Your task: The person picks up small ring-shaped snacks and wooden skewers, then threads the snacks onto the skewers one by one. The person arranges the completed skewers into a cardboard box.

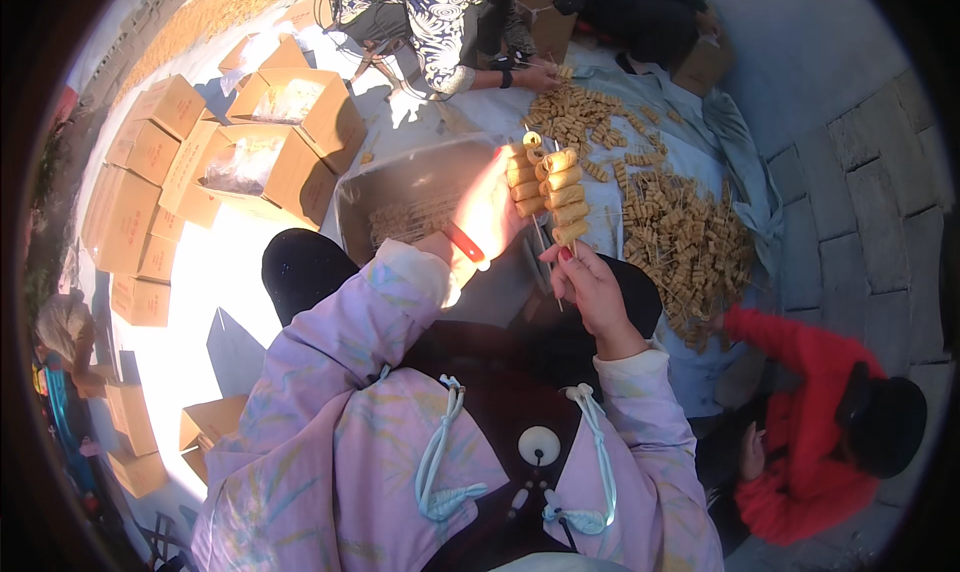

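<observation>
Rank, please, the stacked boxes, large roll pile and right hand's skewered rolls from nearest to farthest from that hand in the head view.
1. Skewered rolls: in the right hand.
2. Large roll pile: to its right.
3. Stacked boxes: far left.

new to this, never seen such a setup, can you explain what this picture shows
No machine here: these are a person's bare hands, seen from above by a wide camera on their own head, so edges bend near the rim. The left hand holds skewered rolls, golden brown; the right hand pinches the stick of a skewer of rolls. A big pile of similar skewers lies on a pale sheet. A tub stands in front, cardboard boxes at left.
</observation>
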`<state>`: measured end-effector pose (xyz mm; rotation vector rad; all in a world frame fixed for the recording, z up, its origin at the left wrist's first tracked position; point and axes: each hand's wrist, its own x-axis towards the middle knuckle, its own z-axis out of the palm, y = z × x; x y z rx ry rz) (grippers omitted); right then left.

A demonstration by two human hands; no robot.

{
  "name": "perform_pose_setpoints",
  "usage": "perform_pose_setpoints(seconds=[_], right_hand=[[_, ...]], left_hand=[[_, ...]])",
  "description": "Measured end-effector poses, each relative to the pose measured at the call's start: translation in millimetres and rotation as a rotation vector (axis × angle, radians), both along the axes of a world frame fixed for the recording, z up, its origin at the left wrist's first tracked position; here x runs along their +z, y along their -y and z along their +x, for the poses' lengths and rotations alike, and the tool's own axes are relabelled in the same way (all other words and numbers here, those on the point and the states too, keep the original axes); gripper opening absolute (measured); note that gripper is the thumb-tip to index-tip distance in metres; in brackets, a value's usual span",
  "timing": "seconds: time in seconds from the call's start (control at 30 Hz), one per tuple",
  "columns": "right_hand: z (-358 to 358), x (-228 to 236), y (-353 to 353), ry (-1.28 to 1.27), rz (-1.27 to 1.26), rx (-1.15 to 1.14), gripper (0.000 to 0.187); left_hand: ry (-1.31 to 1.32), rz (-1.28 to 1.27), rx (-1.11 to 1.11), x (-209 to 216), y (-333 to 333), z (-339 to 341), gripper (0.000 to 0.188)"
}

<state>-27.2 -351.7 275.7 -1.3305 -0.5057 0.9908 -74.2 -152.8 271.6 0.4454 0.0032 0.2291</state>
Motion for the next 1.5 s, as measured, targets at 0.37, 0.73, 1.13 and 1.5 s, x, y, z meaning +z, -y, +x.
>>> perform_pose_setpoints(seconds=[0.37, 0.73, 1.13, 1.5], right_hand=[[-17.6, -7.8, -21.8, 0.501, -0.241, 0.08, 0.027], [-15.0, 5.9, -30.0, 1.087, -0.212, -0.208, 0.022], [-12.1, 1.5, -49.7, 1.264, -0.334, -0.222, 0.025], [-21.1, 4.2, -64.6, 1.25, -0.662, 0.097, 0.03]], left_hand=[[-0.096, 0.083, 0.102, -21.1, -16.2, -8.3, 0.053], [-0.322, 0.121, 0.164, -18.8, -26.2, -7.3, 0.027], [-0.318, 0.056, 0.229, -18.0, -16.9, -6.0, 0.05], [-0.292, 0.072, 0.166, -39.2, -17.6, -6.7, 0.051]])
